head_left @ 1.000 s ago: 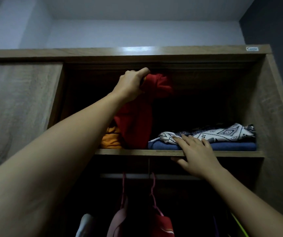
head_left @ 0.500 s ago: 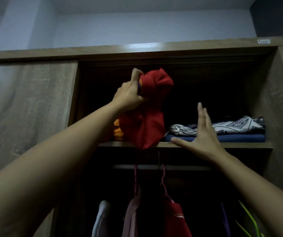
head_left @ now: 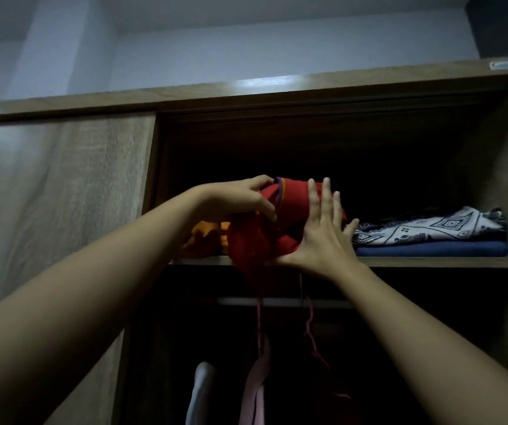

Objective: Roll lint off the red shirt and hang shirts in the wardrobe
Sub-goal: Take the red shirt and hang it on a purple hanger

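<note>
A bunched red shirt (head_left: 251, 240) with a purple-edged collar hangs over the front edge of the wardrobe's upper shelf (head_left: 430, 261). My left hand (head_left: 240, 197) grips its top from the left, fingers curled into the cloth. My right hand (head_left: 320, 231) lies flat against the shirt's right side, fingers spread and pointing up. Part of the shirt is hidden behind that palm.
An orange garment (head_left: 206, 237) lies on the shelf left of the red shirt. A patterned white cloth (head_left: 430, 225) sits folded on a blue one (head_left: 430, 249) at the right. Below, a rail (head_left: 280, 302) carries pink hangers and clothes (head_left: 255, 391). The sliding door (head_left: 62, 210) closes off the left side.
The red shirt has come down and forward from high in the shelf to its front edge. My right hand left the folded clothes and moved left onto the shirt.
</note>
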The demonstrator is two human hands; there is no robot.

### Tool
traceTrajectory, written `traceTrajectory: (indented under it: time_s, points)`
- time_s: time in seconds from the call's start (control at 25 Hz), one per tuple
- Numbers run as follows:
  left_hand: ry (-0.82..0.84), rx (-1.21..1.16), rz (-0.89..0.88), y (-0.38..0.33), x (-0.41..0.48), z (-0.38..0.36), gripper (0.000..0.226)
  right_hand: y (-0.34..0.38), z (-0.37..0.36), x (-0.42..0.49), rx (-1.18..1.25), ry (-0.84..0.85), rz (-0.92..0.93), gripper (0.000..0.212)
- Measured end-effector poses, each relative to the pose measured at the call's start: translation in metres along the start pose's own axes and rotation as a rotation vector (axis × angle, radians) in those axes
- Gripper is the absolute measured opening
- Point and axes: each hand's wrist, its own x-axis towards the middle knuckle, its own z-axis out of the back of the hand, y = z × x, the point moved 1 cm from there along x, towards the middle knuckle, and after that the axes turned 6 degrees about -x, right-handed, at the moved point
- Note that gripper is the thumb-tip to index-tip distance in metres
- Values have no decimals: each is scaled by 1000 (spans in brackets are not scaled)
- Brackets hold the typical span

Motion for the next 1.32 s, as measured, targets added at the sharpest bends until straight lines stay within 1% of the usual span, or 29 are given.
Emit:
traceTrajectory:
  time_s: [0.08, 0.16, 0.2, 0.28, 0.32, 0.36, 0.4, 0.48, 0.52, 0.56, 0.6, 0.68, 0.8, 0.92, 1.08, 1.2, 1.32]
  points:
    - [14, 43, 22, -1, -3, 9, 72, -1, -3, 3, -26, -18, -16, 148]
    - [-19, 108, -27, -1, -6, 21, 79, 0, -3, 7, -71, -67, -7, 144]
    - [-55, 109, -94, -1, -9, 26, 77, 1, -4, 10, -89, -91, -7, 142]
    - [-186, 92, -269, 4, -16, 36, 62, 1, -4, 13, -95, -102, -12, 139]
    - [-264, 130, -344, 11, -20, 39, 56, 1, -5, 13, -89, -98, -12, 136]
    - [-331, 225, -376, 25, -20, 42, 53, 2, -5, 12, -85, -97, -11, 132]
    - [-369, 352, -359, 44, -19, 42, 52, 2, -5, 12, -88, -104, -10, 125]
    - [-331, 579, -239, 88, -13, 30, 55, 3, -2, 13, -108, -132, -7, 108]
    - [-317, 650, -177, 110, -13, 20, 56, 4, 0, 13, -122, -141, 1, 100]
    - [-343, 683, -142, 127, -14, 11, 55, 6, 2, 14, -133, -146, 18, 92]
    - [-407, 673, -136, 137, -16, 2, 52, 7, 3, 16, -135, -147, 40, 83]
    - [-544, 623, -169, 144, -16, -5, 51, 11, 7, 20, -122, -144, 76, 64]
    - [-616, 689, -182, 146, -16, -8, 66, 18, 15, 26, -160, -154, 135, 45]
    - [-651, 723, -210, 152, -14, -9, 81, 27, 40, 37, -269, -237, 231, 40]
    - [-691, 735, -241, 152, -14, -10, 84, 42, 89, 52, -428, -391, 292, 34]
    - [-701, 729, -268, 153, -15, -9, 83, 52, 123, 55, -474, -482, 281, 34]
    - [-679, 723, -277, 153, -15, -7, 75, 65, 150, 51, -522, -520, 276, 30]
